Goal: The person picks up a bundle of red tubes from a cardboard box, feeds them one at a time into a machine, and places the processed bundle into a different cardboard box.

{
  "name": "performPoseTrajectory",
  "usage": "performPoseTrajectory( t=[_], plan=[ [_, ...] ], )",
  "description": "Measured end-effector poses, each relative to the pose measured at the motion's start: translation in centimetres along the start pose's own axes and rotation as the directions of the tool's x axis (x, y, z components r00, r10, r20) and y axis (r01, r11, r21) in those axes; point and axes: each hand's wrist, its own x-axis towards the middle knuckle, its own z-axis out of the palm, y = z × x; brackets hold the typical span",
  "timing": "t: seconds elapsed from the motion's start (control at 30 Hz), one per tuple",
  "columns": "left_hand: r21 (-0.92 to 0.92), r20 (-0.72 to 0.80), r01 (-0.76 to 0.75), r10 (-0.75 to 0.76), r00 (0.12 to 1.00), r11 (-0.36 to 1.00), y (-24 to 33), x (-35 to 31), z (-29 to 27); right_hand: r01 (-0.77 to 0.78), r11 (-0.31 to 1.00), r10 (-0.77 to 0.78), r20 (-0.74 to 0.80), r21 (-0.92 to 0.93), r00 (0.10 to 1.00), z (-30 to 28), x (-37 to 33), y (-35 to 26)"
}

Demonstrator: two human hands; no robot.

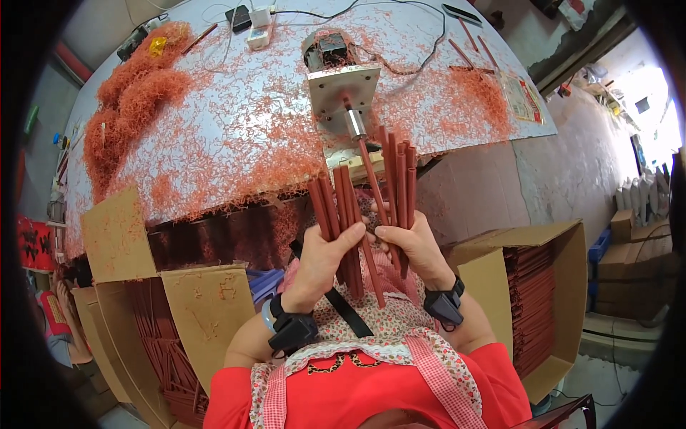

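My left hand (321, 259) grips a bundle of several dark red sticks (336, 204) that fan upward. My right hand (414, 247) holds a second bundle of the same red sticks (400, 179), close beside the left one. One stick (371, 175) from between the hands reaches up into the silver chuck (355, 123) of a small metal motor unit (341, 86) mounted at the table's near edge. Both wrists carry black strapped devices.
The grey table (236, 121) is littered with orange-red shavings, piled thickly at the far left (136, 93). Open cardboard boxes of red sticks stand at my left (171, 343) and right (543, 300). A power strip and cables (259, 28) lie at the far edge.
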Motion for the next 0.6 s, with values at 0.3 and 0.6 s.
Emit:
performPoseTrajectory(
  t=[0.3, 0.6],
  plan=[
    [-0.031, 0.043, 0.0, 0.002, 0.999, 1.0, -1.5, 1.3, 2.2, 0.016, 0.99, -0.003, -0.094, 0.137, 0.996, 1.1, -4.1, 0.4],
    [-0.044, 0.018, -0.01, 0.01, 1.0, 0.999, -0.2, 3.9, 1.5, -0.061, 0.997, 0.058, 0.068, 0.051, 0.996, -0.7, -0.5, 0.2]
  ],
)
